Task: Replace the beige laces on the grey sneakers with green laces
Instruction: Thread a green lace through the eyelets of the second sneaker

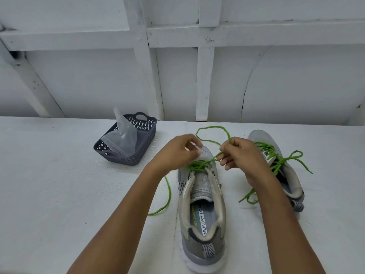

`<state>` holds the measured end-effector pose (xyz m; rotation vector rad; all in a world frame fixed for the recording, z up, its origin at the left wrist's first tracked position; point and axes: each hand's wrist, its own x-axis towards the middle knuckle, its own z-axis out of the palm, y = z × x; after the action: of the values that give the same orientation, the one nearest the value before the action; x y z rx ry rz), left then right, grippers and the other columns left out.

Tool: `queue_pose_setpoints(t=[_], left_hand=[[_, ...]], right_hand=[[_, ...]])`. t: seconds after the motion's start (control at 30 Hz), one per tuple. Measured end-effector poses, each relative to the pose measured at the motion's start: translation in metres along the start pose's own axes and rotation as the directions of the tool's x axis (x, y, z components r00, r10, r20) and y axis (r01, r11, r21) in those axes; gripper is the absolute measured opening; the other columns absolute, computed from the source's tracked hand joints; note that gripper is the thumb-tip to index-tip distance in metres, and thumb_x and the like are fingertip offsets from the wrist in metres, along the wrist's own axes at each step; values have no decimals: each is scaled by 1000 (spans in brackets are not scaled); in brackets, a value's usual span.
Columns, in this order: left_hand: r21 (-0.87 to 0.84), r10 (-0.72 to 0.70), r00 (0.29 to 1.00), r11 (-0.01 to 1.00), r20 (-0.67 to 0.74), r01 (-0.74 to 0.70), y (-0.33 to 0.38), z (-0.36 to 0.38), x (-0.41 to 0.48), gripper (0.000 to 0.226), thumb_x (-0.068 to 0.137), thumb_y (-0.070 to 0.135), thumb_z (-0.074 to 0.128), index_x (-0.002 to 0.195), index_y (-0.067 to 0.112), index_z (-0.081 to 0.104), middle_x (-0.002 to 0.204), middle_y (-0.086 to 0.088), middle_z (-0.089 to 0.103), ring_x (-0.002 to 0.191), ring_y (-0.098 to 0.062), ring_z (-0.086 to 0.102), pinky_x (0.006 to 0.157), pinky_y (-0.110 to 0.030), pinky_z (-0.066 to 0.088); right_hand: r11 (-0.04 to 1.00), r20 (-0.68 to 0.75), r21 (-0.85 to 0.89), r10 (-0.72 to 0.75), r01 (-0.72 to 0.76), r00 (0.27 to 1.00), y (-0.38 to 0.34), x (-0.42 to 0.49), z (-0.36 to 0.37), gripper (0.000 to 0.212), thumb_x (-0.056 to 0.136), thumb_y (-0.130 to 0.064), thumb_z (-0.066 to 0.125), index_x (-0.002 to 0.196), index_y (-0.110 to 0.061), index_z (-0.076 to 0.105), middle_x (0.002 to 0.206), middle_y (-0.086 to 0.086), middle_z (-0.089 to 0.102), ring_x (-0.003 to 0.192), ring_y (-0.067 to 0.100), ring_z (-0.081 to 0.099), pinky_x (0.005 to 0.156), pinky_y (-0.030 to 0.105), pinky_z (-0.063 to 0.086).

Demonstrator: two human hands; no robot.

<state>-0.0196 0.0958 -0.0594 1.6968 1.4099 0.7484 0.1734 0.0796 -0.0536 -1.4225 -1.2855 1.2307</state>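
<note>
So, right grip (240, 155) is pinching the green lace (198, 166) just above the half-laced grey sneaker (203, 186), which sits on the table (59, 175) under both grips. The left grip (177, 150) is curled over its toe end — can't tell what it's pinching. The lace looks light and floppy, not fragile — I'd hold it near the tip. The second sneaker (258, 138), just right of the right grip, is already laced green.

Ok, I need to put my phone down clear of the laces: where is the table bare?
Bare table lies left of the near sneaker, in front of the basket, up to the trailing green lace. A narrower strip lies right of the far sneaker. Crowded: between the sneakers, under the left hand and right hand.
</note>
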Motion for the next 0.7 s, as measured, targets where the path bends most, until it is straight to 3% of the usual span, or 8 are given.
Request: queue_pose_setpoints(t=[0.1, 0.23, 0.33, 0.5, 0.6, 0.7], left_hand=[[335, -24, 991, 942, 130, -21, -7, 3, -3, 8, 86, 34, 72, 94, 33, 72, 86, 9, 67, 75, -3, 56, 69, -24, 44], [343, 27, 997, 938, 72, -50, -6, 8, -4, 8, 85, 29, 73, 92, 32, 76, 87, 5, 70, 73, 0, 55, 63, -16, 41], [362, 72, 996, 928, 44, -83, -7, 8, -4, 10, 87, 27, 71, 96, 28, 76, 88, 12, 63, 72, 7, 52, 59, -7, 34], [414, 161, 984, 893, 75, -177, -4, 12, -2, 7, 88, 25, 70, 94, 26, 74, 96, 8, 61, 79, -2, 52, 67, -15, 37], [283, 93, 994, 953, 53, -104, -6, 13, -1, 9, 94, 19, 61, 88, 24, 65, 89, 12, 63, 82, -7, 57, 67, -13, 41], [-98, 11, 996, 995, 88, -3, -14, 10, -5, 12, 98, 7, 54, 91, 16, 59, 86, 4, 71, 83, -7, 65, 77, -22, 50]], right_hand=[[998, -26, 21, 61, -60, 998, 0, -1, 0, 15, 92, -3, 51, 82, -2, 61, 67, 11, 67, 53, 17, 58, 47, 25, 49], [996, -29, 60, 73, -72, 997, 1, -1, 2, 15, 92, -3, 51, 83, -2, 62, 65, 10, 66, 54, 18, 58, 48, 26, 49], [995, -29, 74, 75, -73, 997, 3, -3, 1, 15, 92, -3, 50, 83, -2, 62, 65, 10, 66, 54, 18, 58, 48, 25, 49], [992, -59, 115, 67, -60, 996, 3, -6, -4, 15, 94, -4, 50, 85, -2, 62, 68, 11, 66, 54, 17, 59, 47, 24, 50], [991, -41, 122, 62, -57, 997, 4, -10, -7, 15, 94, -3, 52, 85, -1, 63, 69, 11, 67, 55, 16, 59, 49, 24, 51], [993, 3, 101, 58, -58, 998, 9, -14, -10, 14, 93, 1, 54, 84, -2, 65, 69, 11, 67, 57, 16, 60, 50, 23, 52]])
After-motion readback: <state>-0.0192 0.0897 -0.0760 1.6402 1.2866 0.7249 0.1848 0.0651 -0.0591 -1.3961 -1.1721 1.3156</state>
